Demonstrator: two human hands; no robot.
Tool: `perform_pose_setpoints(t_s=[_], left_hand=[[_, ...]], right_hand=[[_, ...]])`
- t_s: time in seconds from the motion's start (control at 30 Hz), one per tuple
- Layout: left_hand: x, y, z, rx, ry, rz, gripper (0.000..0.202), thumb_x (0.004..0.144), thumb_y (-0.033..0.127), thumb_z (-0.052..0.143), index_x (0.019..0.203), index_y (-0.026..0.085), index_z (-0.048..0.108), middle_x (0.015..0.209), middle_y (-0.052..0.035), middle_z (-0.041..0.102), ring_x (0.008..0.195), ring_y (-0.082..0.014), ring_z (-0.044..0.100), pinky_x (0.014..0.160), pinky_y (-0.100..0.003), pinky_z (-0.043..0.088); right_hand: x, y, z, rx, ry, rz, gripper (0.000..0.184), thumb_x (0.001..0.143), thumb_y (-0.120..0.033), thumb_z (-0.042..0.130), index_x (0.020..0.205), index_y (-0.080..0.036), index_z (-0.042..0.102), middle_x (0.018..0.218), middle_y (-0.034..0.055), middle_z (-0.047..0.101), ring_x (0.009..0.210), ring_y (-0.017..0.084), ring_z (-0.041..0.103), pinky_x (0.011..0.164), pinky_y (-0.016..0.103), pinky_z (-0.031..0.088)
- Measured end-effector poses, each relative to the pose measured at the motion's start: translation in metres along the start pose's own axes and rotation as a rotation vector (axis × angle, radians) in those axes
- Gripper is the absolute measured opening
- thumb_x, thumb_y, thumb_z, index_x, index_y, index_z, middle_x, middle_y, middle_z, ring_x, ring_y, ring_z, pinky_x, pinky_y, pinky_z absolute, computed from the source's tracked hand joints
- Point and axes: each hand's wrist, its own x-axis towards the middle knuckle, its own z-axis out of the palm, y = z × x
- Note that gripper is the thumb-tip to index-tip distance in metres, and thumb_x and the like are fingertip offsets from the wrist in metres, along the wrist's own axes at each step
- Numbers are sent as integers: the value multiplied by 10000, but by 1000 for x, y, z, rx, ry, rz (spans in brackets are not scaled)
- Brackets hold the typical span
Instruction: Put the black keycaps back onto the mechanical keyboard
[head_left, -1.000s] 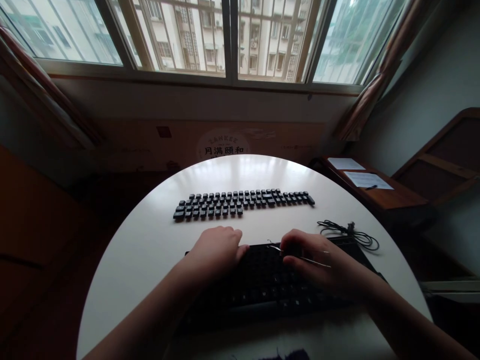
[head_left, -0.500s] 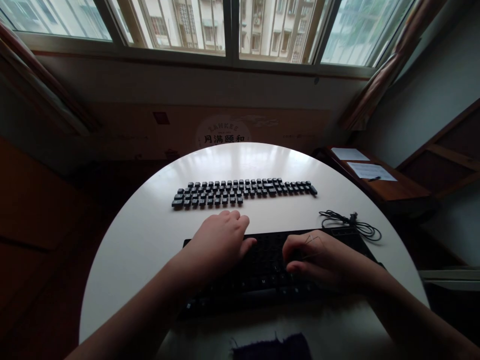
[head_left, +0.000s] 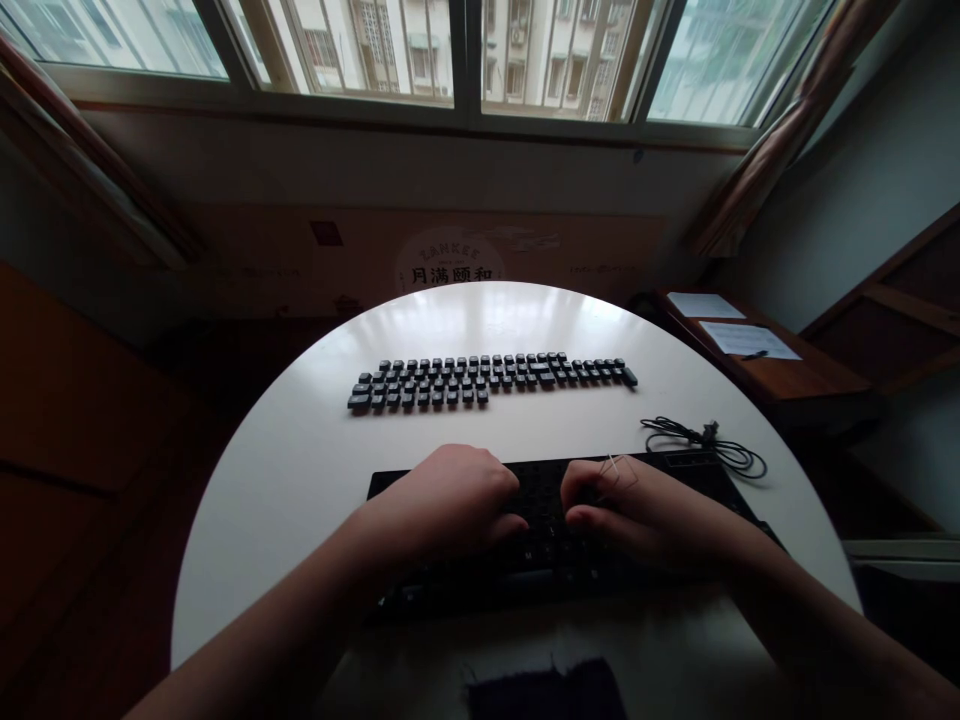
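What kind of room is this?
Probably a room in a home: curtains flank a wide window facing a multi-storey building, with a round white table nearby.

a round white table (head_left: 255,530) with a keyboard laid out on it.
loose black keycaps (head_left: 481,383) stand in close rows across its middle, the rows uneven in length; the black keyboard (head_left: 541,505) lies on the near side, and a bundled black cable (head_left: 709,434) rests just beyond the keyboard's far right part. light shines off the tabletop's far end.
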Motion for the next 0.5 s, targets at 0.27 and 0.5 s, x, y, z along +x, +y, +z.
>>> perform_pose_setpoints(t_s=[0.27,0.5], left_hand=[[4,2,2,-34,-36,-17,280,858,432,666,714,193,656,668,-21,653,582,-177,585,511,-271,347],[4,3,0,-36,-59,-33,264,858,420,659,724,193,662,678,-23,661,584,-177,587,512,-269,344]], right_hand=[[-2,-2,1,53,-64,-64,167,969,-366,560,948,-209,611,799,-3,661,679,124,592,635,214,427],[-1,1,2,89,-46,-29,186,972,-382,555,957,-206,611,770,-8,637,646,116,560,600,207,413]])
